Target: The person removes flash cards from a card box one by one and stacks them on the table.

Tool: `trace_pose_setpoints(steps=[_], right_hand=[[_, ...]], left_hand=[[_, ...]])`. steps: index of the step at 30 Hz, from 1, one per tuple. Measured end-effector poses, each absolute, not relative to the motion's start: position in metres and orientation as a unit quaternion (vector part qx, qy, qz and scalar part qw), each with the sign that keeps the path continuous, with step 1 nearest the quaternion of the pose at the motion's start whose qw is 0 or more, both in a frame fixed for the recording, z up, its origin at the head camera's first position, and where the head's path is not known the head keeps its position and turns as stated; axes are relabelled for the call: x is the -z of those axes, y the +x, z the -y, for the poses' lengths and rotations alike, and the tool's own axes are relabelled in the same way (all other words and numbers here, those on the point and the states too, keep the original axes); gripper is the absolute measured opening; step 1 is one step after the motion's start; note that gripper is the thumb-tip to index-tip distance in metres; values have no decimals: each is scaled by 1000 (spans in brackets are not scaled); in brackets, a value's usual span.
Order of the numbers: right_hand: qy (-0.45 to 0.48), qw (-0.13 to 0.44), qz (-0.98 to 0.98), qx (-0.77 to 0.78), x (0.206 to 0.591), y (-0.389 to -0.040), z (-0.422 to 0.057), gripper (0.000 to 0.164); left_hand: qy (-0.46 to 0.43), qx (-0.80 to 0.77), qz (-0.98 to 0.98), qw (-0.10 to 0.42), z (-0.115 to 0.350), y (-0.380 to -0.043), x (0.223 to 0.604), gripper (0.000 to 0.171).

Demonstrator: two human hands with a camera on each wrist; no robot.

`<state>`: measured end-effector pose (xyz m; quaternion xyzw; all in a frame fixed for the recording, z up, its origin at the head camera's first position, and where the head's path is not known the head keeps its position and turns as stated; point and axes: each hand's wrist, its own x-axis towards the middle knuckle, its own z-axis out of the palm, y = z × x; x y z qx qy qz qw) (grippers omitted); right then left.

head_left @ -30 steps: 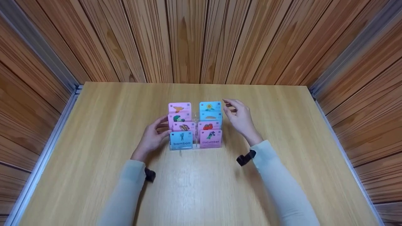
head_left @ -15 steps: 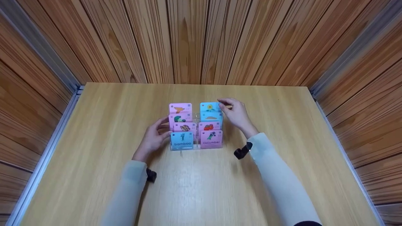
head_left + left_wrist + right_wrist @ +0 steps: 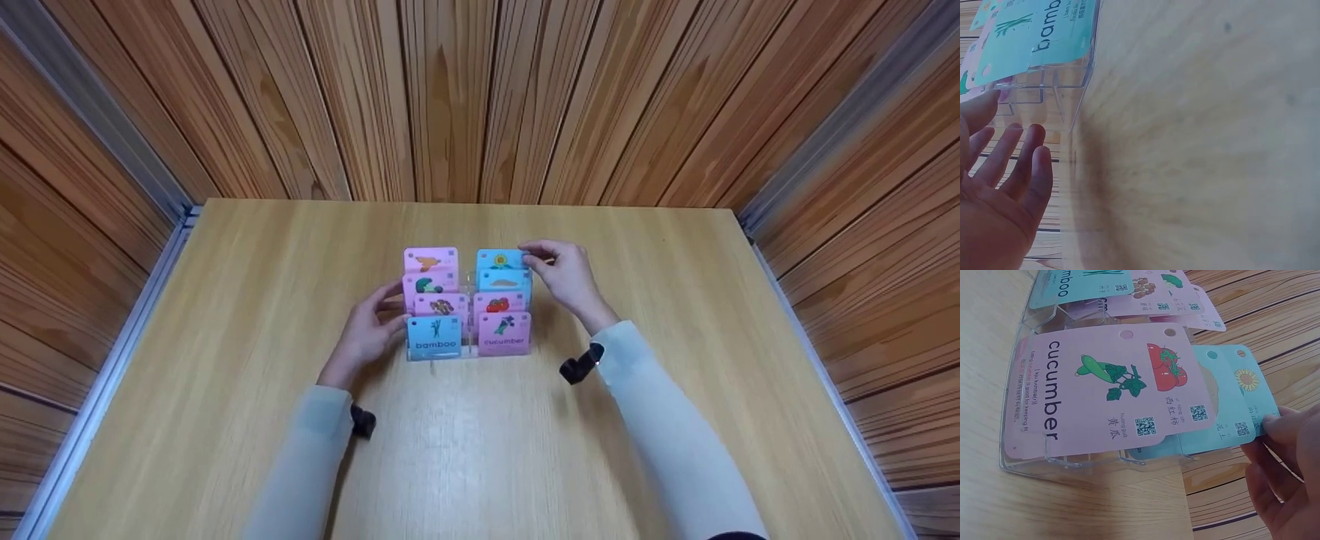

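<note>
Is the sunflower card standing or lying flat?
Standing: the sunflower card rises behind the soil card, its corner pinched by the right hand.

Tabletop (image 3: 450, 472): pale wood grain | Far wall (image 3: 450, 105): brown planks, dark seams | Left wall (image 3: 52, 255), right wall (image 3: 892, 262): similar planking | Left far post (image 3: 91, 105), right far post (image 3: 847, 112): grey | Left rail (image 3: 109, 375): pale metal, along the tabletop's left edge

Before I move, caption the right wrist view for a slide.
Right grip pinches a corner of the sunflower card at the rear of a clear rack, behind the cucumber card.
</note>
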<state>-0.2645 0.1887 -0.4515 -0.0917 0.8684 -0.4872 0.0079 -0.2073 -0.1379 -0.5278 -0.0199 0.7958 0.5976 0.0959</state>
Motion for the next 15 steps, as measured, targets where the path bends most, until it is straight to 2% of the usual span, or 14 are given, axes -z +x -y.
trace_pose_setpoints(steps=[15], right_hand=[[-86,1,-861,502,450,-264,-193,24]], left_hand=[[-21,-589,-803,91,136,-206,526,63]])
